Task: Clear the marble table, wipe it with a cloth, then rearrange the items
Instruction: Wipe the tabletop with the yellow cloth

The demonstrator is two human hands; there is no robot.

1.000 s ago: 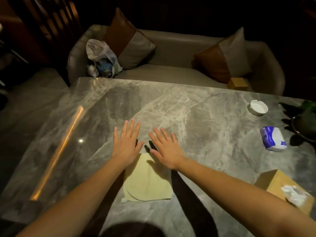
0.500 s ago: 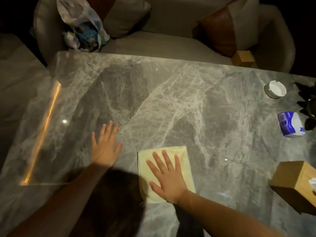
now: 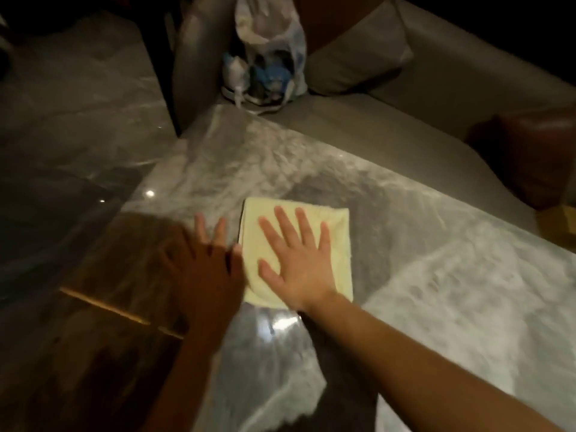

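Fabric like this pale yellow folded square cloth point(image 3: 341, 266) looks light, limp and quick to bunch, so flat pressure should suit it better than a pinch. It lies on the grey veined marble surface point(image 3: 436, 275) under the right hand point(image 3: 296, 263), whose fingers are spread straight, palm down. The left hand point(image 3: 205, 269), also flat and holding nothing, rests just beside the cloth at its nine o'clock.

Glossy marble table point(image 3: 436, 275); soft matt cloth point(image 3: 336, 244).
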